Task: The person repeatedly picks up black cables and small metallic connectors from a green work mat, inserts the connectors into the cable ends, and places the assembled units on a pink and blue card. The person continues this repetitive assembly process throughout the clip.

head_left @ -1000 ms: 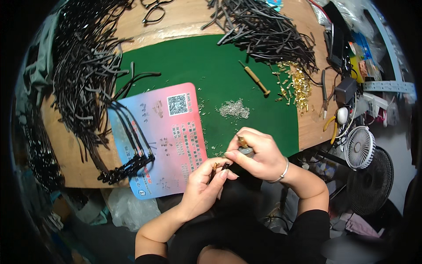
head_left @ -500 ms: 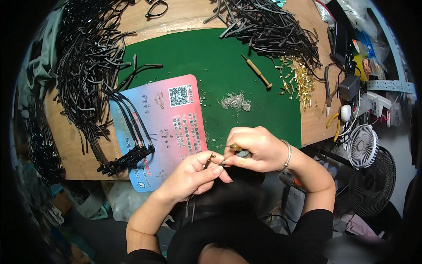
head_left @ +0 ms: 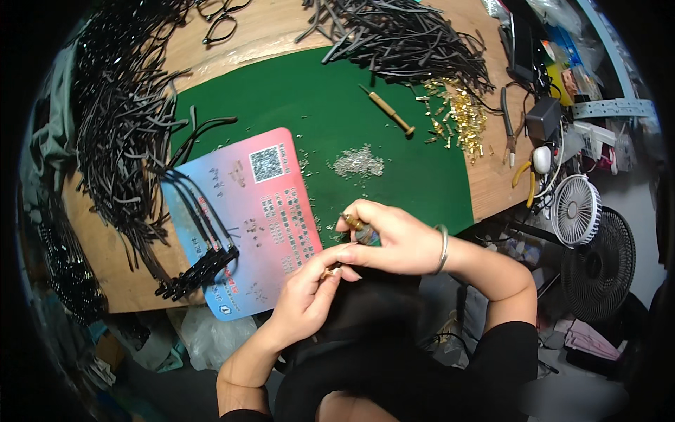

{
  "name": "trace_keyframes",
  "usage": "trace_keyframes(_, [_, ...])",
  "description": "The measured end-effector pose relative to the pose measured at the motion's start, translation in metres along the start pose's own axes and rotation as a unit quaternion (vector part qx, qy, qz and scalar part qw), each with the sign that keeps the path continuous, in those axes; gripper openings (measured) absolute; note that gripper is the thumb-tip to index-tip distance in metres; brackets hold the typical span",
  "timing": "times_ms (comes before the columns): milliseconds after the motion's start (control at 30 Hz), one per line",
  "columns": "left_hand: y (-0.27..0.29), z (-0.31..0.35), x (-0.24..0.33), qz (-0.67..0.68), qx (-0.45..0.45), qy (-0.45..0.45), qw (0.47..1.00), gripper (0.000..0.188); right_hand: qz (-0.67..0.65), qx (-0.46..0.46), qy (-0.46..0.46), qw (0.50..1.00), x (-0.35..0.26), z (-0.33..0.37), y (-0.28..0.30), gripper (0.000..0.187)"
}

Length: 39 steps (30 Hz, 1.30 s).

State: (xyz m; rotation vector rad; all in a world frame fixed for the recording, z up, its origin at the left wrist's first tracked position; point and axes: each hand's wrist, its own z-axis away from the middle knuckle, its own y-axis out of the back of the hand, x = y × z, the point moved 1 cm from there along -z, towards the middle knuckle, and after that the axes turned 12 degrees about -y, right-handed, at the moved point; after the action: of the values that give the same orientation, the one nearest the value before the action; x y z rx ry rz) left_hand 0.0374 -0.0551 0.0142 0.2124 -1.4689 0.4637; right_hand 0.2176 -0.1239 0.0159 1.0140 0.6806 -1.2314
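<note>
At the near edge of the green mat [head_left: 429, 200], left hand [head_left: 306, 302] pinches a small dark-and-gold part [head_left: 330, 272] between thumb and fingers. Part is slim, mostly covered by fingertips; fine detail too small to tell. Right hand [head_left: 397, 243] has fingers curled round a brass tool [head_left: 358, 228] with a greenish-grey section, tilted; its thumb end meets the left fingers. Can't tell if the tool touches the part.

Edges: mat's right edge borders the wooden table [head_left: 496, 193]; a pink-blue sheet [head_left: 242, 271] overlaps mat's left side and overhangs the table's near edge. Open room: plain green right of the silver bits [head_left: 358, 161], running to mat's right edge. Left is tight: glasses frames [head_left: 204, 267] lie bunched on the sheet, beside a big heap of dark strips [head_left: 116, 162].

Counts: 2 hands, 1 tool held, 1 brass screwdriver [head_left: 390, 114] lying far right on mat, 1 sheet, 1 main heap of silver bits, 1 pile of gold pieces [head_left: 464, 119] at the right, 1 far stack of grey-black strips [head_left: 404, 46], 2 fans [head_left: 576, 211] right of the table. Loose bits: too many to count.
</note>
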Motion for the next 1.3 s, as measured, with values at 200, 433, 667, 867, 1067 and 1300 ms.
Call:
trace_keyframes(200, [0.010, 0.005, -0.015, -0.089, 0.123, -0.003, 0.988, 0.033, 0.185, 0.113, -0.069, 0.974, 0.007, 0.037, 0.018, 0.038])
trace_keyframes(433, [0.008, -0.009, -0.025, -0.184, 0.114, -0.044, 0.975, 0.035, 0.417, 0.246, 0.022, 0.875, 0.022, 0.025, 0.012, 0.047])
trace_keyframes(667, [0.008, -0.008, -0.026, -0.148, 0.118, -0.034, 0.981, 0.030, 0.424, 0.243, 0.001, 0.872, 0.018, 0.021, 0.009, 0.039])
trace_keyframes(867, [0.009, 0.001, -0.010, -0.005, 0.147, 0.033, 0.989, 0.028, 0.442, 0.256, 0.027, 0.859, 0.023, 0.019, 0.009, 0.048])
trace_keyframes(1067, [0.010, -0.006, -0.016, -0.087, 0.123, 0.038, 0.988, 0.028, 0.448, 0.235, 0.014, 0.863, 0.019, 0.018, 0.010, 0.049])
trace_keyframes(1300, [0.006, -0.005, -0.024, -0.184, 0.162, -0.034, 0.969, 0.032, 0.155, 0.005, -0.031, 0.987, -0.013, 0.024, -0.010, 0.032])
